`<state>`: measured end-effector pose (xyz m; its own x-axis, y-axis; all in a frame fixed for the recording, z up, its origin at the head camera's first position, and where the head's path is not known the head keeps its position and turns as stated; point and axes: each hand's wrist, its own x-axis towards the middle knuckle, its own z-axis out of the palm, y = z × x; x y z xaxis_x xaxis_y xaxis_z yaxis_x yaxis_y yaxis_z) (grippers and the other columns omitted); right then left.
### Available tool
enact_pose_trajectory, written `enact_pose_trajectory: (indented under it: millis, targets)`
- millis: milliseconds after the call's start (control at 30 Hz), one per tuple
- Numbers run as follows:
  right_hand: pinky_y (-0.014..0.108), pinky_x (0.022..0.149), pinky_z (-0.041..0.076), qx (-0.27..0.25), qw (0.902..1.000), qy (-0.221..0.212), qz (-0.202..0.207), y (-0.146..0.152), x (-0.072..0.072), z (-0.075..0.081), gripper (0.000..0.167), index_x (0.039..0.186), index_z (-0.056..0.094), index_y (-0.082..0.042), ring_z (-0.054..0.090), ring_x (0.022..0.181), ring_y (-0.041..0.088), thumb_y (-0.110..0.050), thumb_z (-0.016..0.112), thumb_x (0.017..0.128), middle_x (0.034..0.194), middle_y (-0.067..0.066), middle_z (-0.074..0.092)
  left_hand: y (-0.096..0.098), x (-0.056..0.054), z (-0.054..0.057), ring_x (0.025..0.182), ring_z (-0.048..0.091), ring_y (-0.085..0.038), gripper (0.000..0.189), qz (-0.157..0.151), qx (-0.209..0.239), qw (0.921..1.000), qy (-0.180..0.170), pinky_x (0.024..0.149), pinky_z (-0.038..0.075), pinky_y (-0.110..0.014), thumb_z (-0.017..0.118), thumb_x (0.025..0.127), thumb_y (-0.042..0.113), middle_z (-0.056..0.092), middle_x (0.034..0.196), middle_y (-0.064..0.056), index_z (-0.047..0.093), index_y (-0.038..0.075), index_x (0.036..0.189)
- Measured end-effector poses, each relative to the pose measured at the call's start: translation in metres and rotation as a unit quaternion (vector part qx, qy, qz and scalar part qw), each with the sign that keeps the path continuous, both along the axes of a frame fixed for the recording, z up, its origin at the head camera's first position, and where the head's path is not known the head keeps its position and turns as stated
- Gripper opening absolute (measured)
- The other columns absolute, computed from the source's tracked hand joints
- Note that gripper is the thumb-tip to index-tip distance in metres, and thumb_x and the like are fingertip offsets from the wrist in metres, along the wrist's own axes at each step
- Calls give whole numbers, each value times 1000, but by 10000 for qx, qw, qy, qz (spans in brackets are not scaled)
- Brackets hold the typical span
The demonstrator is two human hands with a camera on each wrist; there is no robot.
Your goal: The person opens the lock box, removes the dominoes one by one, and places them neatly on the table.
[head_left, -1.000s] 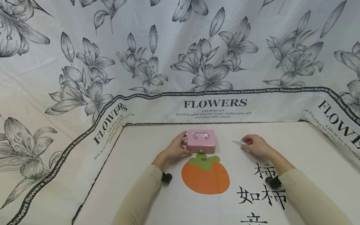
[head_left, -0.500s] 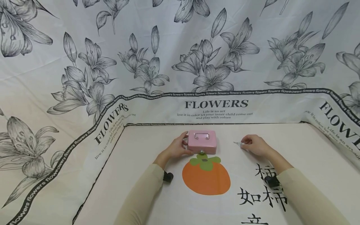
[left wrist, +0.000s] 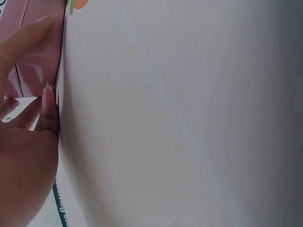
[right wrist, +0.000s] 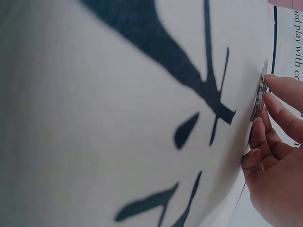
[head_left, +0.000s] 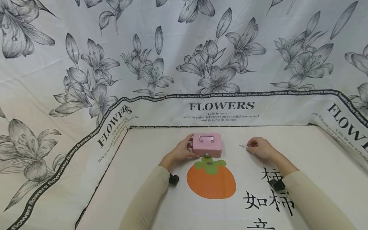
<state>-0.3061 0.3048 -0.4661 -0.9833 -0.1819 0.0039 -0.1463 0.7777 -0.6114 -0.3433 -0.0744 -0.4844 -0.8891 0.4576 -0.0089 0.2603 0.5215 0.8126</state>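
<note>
A small pink cash box (head_left: 207,145) stands on the table with its lid down, a wire handle on top and a round lock at its front. My left hand (head_left: 182,150) grips the box's left end, thumb along the front and fingers round the side; in the left wrist view the thumb (left wrist: 28,40) lies against the pink metal. To the right of the box and apart from it, my right hand (head_left: 260,148) pinches small silver keys (right wrist: 259,92) close to the tabletop. Their tips point toward the box.
The white table cover (head_left: 143,191) bears a printed orange persimmon (head_left: 211,183) and black characters (head_left: 256,201). A flower-printed cloth (head_left: 215,64) rises behind the table and along both sides.
Both hands keep their holds on the box and the keys. The whole view has shifted very slightly; little else differs.
</note>
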Motion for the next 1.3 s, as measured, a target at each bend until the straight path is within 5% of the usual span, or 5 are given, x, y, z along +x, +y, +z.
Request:
enact_pose_trajectory:
  millis: [400, 1300]
  targets:
    - [35, 73, 47, -76, 9999, -140, -2, -2, 0, 0, 18, 105, 65, 4, 54, 85, 25, -12, 65, 97, 94, 12, 62, 0, -3, -2, 99, 56, -13, 110, -164, -18, 9998, 61, 85, 49, -27, 91, 75, 13, 43, 157, -7, 25, 21, 162]
    - [36, 71, 44, -69, 9998, 37, 187, -1, -3, -2, 13, 99, 66, 0, 52, 82, 22, -12, 69, 95, 90, 8, 61, 0, -9, -3, 103, 55, -15, 107, -94, 167, 9991, -385, 93, 45, -34, 92, 74, 13, 41, 156, -3, 28, 21, 159]
